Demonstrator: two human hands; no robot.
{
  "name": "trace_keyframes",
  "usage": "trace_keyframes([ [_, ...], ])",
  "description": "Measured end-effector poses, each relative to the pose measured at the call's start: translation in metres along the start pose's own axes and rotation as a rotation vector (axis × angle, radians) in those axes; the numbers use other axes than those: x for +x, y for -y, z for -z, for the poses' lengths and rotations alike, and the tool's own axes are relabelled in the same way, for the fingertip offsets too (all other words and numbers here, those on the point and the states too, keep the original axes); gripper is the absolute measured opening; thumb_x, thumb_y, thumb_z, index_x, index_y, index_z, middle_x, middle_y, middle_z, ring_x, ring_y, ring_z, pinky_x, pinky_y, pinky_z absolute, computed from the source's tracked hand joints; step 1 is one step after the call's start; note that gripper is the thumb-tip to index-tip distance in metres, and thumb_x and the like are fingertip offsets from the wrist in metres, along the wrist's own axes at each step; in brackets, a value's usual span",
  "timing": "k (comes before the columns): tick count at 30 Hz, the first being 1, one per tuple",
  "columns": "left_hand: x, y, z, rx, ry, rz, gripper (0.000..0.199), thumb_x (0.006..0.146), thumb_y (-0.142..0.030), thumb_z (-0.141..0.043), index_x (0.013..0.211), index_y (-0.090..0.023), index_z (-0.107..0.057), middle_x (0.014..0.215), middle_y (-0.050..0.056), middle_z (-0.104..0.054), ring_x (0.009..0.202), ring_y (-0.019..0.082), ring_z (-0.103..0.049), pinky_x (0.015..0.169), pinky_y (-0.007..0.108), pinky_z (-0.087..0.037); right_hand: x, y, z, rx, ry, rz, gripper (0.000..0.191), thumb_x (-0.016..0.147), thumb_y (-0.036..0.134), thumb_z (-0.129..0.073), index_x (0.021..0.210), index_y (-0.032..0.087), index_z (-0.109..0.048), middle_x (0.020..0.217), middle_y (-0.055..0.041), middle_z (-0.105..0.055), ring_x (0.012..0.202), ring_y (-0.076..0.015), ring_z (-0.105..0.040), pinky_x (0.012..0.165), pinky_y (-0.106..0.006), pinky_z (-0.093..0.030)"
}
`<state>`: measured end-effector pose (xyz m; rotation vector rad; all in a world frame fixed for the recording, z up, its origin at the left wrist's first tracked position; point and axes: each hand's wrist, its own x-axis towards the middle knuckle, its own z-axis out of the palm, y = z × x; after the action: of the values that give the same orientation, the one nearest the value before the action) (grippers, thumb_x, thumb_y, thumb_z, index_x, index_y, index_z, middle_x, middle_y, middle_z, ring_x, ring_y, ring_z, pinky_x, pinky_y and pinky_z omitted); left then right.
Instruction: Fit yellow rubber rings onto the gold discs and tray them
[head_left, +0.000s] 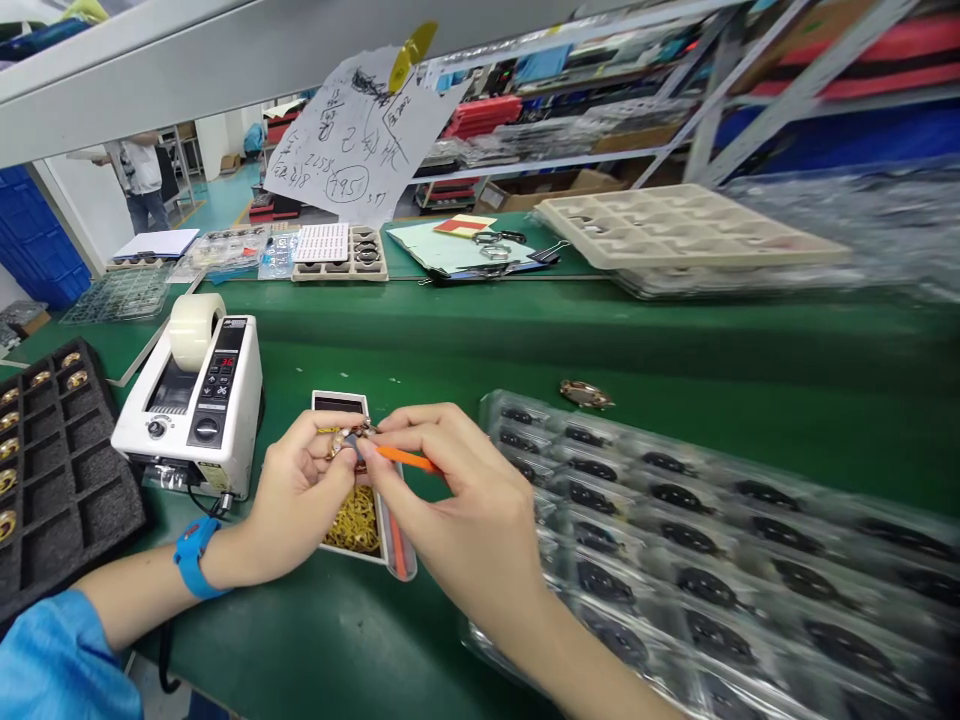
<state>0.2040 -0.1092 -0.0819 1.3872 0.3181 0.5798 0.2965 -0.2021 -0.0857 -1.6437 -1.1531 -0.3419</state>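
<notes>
My left hand (296,490), with a blue band at the wrist, pinches a small gold-coloured watch case (339,441). The fingers cover much of the case. My right hand (469,480) is closed round a thin orange stick tool (409,459), its front end at the watch case. Both hands meet above a white-rimmed box (385,545) holding many small yellow pieces (352,522). A clear sleeve with an orange strip (403,555) lies along the box's right side. Beyond the right hand, a brownish watch-like part (585,393) rests at the clear tray's far edge.
Left stands a white tape dispenser (240,400), beside a black foam tray (71,520) with several gold-coloured pieces. A clear plastic tray (637,480) of dark parts fills the right. Behind are a clipboard (450,250) and a beige tray (690,225); a handwritten sheet (352,140) hangs above.
</notes>
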Motion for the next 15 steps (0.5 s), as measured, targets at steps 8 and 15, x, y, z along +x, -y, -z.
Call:
trace_keyframes([
  [8, -0.002, 0.000, 0.000, -0.019, -0.029, -0.008, 0.020, 0.084, -0.029, -0.063, 0.099, -0.018, -0.055, 0.084, 0.004, -0.071, 0.080, 0.018, -0.070, 0.078, 0.031, -0.059, 0.007, -0.002, 0.006, 0.094, 0.198, -0.118, 0.015, 0.088, 0.024, -0.054, 0.073, 0.022, -0.053, 0.077, -0.0015, -0.056, 0.062, -0.0144, -0.054, 0.050, -0.025, -0.040],
  [15, 0.004, -0.017, 0.013, 0.521, 0.114, -0.137, 0.009, 0.079, -0.013, -0.056, 0.079, -0.018, -0.064, 0.078, 0.002, -0.064, 0.076, 0.016, -0.060, 0.068, 0.027, -0.046, 0.010, 0.002, 0.018, -0.084, 0.157, 0.173, 0.010, 0.088, 0.017, -0.050, 0.080, 0.022, -0.053, 0.080, -0.0043, -0.060, 0.068, -0.0155, -0.061, 0.051, -0.024, -0.045],
])
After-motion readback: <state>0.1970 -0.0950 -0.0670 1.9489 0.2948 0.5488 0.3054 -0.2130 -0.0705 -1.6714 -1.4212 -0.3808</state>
